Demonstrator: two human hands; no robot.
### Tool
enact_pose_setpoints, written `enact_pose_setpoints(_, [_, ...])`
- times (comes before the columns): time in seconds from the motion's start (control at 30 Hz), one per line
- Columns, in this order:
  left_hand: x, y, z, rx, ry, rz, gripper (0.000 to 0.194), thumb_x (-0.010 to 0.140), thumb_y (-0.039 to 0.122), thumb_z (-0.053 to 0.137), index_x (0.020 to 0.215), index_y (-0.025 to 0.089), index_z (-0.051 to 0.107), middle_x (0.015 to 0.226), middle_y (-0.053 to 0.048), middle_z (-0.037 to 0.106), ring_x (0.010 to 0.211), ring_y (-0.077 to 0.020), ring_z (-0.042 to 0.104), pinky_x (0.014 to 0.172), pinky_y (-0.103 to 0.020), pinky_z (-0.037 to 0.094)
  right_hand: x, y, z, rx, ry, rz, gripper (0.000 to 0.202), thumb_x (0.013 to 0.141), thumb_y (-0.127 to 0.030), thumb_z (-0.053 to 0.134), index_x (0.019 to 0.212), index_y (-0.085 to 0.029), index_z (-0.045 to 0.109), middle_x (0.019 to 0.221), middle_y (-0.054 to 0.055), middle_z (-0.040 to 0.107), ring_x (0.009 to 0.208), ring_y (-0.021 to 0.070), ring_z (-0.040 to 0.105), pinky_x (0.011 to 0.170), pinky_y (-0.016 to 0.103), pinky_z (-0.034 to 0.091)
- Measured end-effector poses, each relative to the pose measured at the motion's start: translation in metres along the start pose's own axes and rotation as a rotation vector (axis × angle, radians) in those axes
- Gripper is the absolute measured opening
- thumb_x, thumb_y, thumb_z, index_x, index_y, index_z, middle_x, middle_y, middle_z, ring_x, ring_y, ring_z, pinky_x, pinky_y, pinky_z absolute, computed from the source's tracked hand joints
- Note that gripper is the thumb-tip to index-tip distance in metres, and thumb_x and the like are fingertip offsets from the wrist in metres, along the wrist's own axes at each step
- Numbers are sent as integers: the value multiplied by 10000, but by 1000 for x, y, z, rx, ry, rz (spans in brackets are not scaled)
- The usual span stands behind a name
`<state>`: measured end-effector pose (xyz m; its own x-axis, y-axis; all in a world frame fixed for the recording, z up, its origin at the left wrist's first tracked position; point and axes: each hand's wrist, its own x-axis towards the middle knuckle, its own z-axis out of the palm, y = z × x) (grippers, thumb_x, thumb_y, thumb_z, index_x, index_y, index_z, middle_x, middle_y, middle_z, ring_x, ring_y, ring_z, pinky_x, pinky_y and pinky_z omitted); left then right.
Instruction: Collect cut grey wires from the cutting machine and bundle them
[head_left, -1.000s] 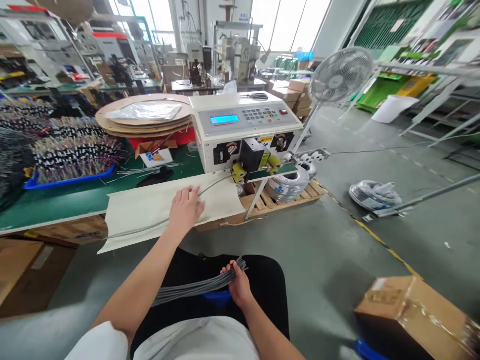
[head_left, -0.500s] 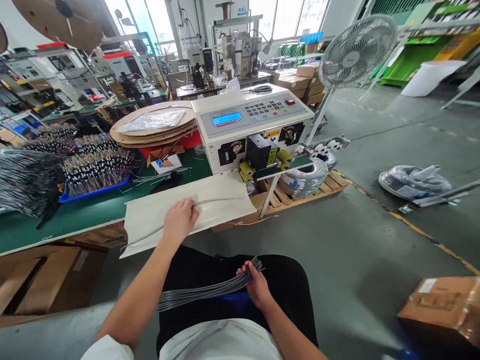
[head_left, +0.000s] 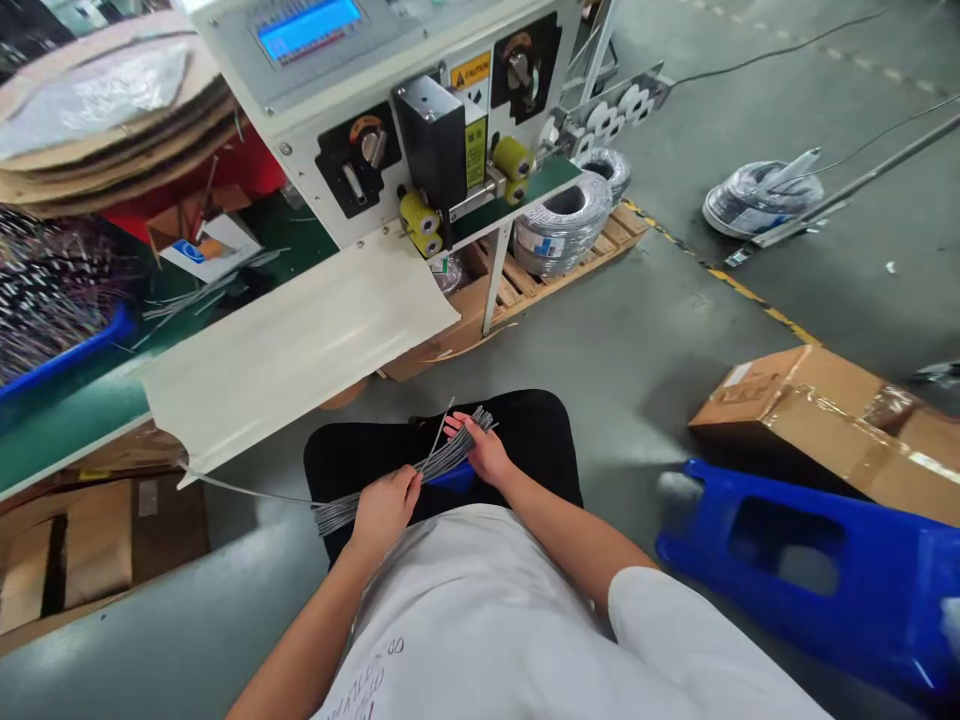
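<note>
Across my lap lies a bundle of cut grey cables (head_left: 442, 458), its ends fanned near my right hand. My right hand (head_left: 484, 450) is closed around the bundle near that end, with some fingertips showing past it. Over the bundle's middle, my left hand (head_left: 386, 505) pinches a single grey cable (head_left: 255, 491). One end of this cable sticks up between my hands, and its long part trails left toward the cream sheet (head_left: 300, 340). The sheet slopes down from the wire-cutting machine (head_left: 300, 130), with yellow rollers (head_left: 420, 222) at its front.
A green bench (head_left: 75, 430) runs along the left, holding cardboard discs (head_left: 112, 110) and a blue tray (head_left: 67, 355) of wires. Cable coils (head_left: 562, 225) sit on a pallet beneath the machine. To my right are a cardboard box (head_left: 832, 420) and a blue plastic stool (head_left: 810, 570).
My left hand has come from the cream sheet down to the bundle, bringing the single cable along. My right hand keeps the bundle. The view has tilted down.
</note>
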<state>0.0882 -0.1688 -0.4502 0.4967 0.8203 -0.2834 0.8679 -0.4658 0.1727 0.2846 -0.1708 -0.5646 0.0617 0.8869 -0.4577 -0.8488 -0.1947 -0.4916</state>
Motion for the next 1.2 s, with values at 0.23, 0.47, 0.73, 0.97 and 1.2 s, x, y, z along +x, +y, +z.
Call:
enact_pose_setpoints(0.23, [-3, -4, 2, -28, 5, -4, 250, 1009, 328, 363, 899, 212, 555, 830, -12, 680, 745, -143, 640, 621, -268, 335, 2, 2, -1, -36, 26, -41, 341, 817, -433, 703, 1069, -203, 689, 1082, 99, 749, 1017, 257, 704, 959, 459, 524])
enact_pose_setpoints(0.47, [5, -6, 9, 43, -55, -44, 285, 1010, 349, 346, 927, 211, 582, 828, -32, 697, 760, -165, 663, 623, -279, 356, 0, 1, -1, -21, -7, -41, 344, 832, -420, 687, 1119, -232, 671, 1151, 72, 733, 1106, 258, 674, 1047, 477, 464])
enact_pose_setpoints(0.73, [10, -4, 11, 71, -92, -9, 330, 1006, 360, 328, 902, 210, 603, 825, -48, 712, 750, -190, 671, 608, -275, 368, -4, -2, 3, 22, 17, -8, 319, 795, -412, 736, 1053, -235, 673, 1051, 42, 755, 1045, 246, 697, 1012, 445, 486])
enact_pose_setpoints(0.97, [-1, -9, -2, 124, -95, 25, 229, 975, 363, 403, 983, 237, 594, 886, -43, 689, 856, -200, 645, 658, -276, 386, -2, 0, 0, 67, 89, -11, 270, 729, -386, 792, 895, -226, 650, 761, -7, 703, 917, 247, 720, 892, 431, 553])
enact_pose_setpoints(1.2, [-40, -106, -5, -46, 37, -178, 105, 865, 252, 522, 910, 232, 615, 858, -25, 656, 909, -212, 597, 865, -351, 434, 3, 7, -5, 17, 188, -10, 281, 739, -391, 773, 931, -222, 658, 900, 44, 764, 891, 248, 736, 886, 441, 557])
